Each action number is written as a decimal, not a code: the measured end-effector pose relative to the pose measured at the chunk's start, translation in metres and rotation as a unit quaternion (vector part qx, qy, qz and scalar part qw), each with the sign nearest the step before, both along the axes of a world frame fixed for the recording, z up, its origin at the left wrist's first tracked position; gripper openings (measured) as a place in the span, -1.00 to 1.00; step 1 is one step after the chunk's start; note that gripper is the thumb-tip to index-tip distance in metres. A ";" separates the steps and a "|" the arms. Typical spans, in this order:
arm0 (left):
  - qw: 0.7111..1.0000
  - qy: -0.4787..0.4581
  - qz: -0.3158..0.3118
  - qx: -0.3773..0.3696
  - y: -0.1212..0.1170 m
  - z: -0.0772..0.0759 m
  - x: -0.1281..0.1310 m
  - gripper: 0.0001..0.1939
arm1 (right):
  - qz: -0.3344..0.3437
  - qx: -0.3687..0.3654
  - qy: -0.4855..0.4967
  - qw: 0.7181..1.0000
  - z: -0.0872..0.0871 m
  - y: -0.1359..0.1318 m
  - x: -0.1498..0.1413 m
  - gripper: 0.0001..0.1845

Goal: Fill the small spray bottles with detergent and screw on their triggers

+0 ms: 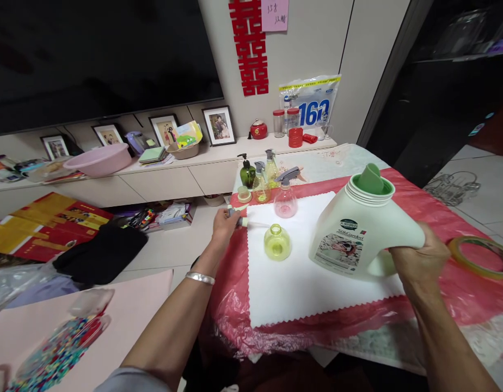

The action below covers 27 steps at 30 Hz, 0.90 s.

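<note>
My right hand [421,256] is closed round the handle of a big white detergent jug [357,231] with a green spout, held tilted over a white cloth [300,277]. My left hand [224,224] grips a spray-pump head [240,218] with its tube at the cloth's left edge. A small open yellow-green bottle [277,243] stands on the cloth between my hands. A clear pink spray bottle [286,197] stands just behind it.
Several spray and pump bottles [257,174] stand at the table's far edge on a red plastic sheet [459,294]. A tape roll [480,256] lies at right. A pink basin [98,159] and photo frames sit on the low cabinet. A bead-filled bag [59,348] lies at lower left.
</note>
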State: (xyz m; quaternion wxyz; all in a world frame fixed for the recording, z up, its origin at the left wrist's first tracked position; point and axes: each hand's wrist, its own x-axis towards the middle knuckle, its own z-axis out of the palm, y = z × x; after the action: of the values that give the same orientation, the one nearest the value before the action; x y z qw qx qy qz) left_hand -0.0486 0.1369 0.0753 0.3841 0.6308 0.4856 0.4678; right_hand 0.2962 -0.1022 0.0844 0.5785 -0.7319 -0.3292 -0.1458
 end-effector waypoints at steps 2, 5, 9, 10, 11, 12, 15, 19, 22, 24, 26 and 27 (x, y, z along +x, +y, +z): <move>0.998 -0.039 0.033 -0.033 -0.001 0.017 -0.007 -0.67 | 0.008 -0.019 0.010 1.000 0.001 -0.003 -0.001 -0.59; 0.992 -0.100 0.069 -0.019 -0.006 0.049 -0.016 -0.75 | 0.014 -0.064 0.041 0.997 0.003 -0.009 -0.004 -0.54; 0.984 -0.157 0.079 0.040 -0.017 0.092 -0.024 -0.69 | -0.019 -0.131 0.078 0.988 0.003 -0.016 -0.010 -0.39; 0.980 -0.170 0.077 0.065 -0.020 0.101 -0.025 -0.67 | -0.030 -0.145 0.078 0.986 0.002 -0.018 -0.012 -0.34; 0.977 -0.179 0.076 0.088 -0.024 0.110 -0.025 -0.67 | -0.039 -0.159 0.075 0.984 0.002 -0.019 -0.014 -0.30; 0.975 -0.181 0.072 0.106 -0.027 0.118 -0.025 -0.69 | -0.045 -0.173 0.070 0.981 0.001 -0.021 -0.015 -0.28; 0.974 -0.172 0.055 0.136 -0.039 0.135 -0.020 -0.73 | -0.044 -0.206 0.056 0.976 -0.001 -0.027 -0.017 -0.25; 0.979 -0.133 0.019 0.150 -0.052 0.144 -0.005 -0.73 | -0.026 -0.210 0.025 0.977 -0.006 -0.036 -0.017 -0.25; 0.982 -0.098 0.006 0.159 -0.056 0.144 0.005 -0.66 | -0.013 -0.211 0.001 0.977 -0.009 -0.043 -0.018 -0.29; 0.984 -0.074 0.001 0.162 -0.057 0.144 0.011 -0.62 | -0.010 -0.213 -0.008 0.977 -0.009 -0.049 -0.018 -0.31; 0.985 -0.047 -0.004 0.167 -0.059 0.146 0.016 -0.63 | -0.008 -0.210 -0.021 0.977 -0.007 -0.055 -0.020 -0.31; 0.985 -0.034 -0.008 0.172 -0.061 0.146 0.018 -0.63 | -0.007 -0.206 -0.030 0.978 -0.005 -0.058 -0.021 -0.30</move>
State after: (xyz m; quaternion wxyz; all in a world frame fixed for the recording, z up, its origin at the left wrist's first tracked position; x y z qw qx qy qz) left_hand -0.0301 0.0763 0.2215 0.2899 0.6750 0.3798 0.5623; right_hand 0.2756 -0.1604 0.0791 0.4040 -0.8330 -0.3641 -0.1012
